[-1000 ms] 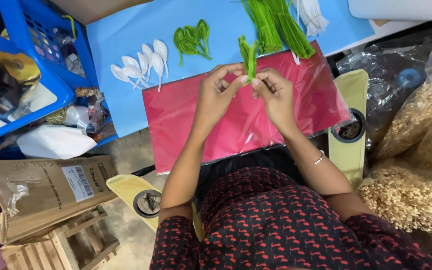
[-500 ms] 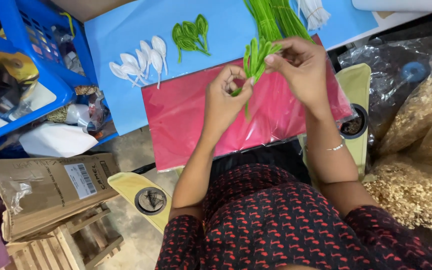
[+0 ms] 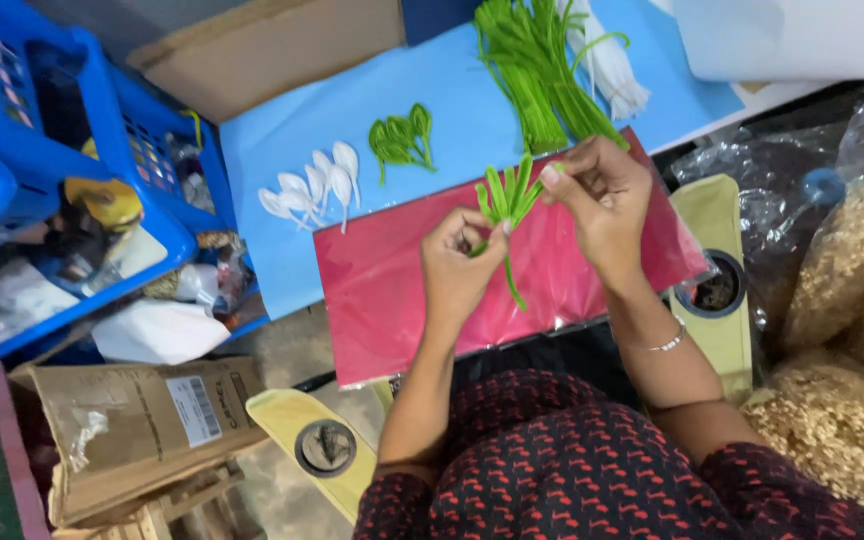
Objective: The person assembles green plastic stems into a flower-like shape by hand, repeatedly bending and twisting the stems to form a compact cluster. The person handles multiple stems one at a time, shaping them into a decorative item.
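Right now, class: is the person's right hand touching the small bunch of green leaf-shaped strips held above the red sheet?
Touching. The head view shows the right hand pinching a tip of the green strips.

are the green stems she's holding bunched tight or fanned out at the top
Fanned out. The green stems splay apart at the top, pinched together lower down by the left hand; the right hand touches one tip.

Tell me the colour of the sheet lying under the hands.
The sheet is a pinkish red, glossy, and lies partly over a light blue sheet; the head view shows it best.
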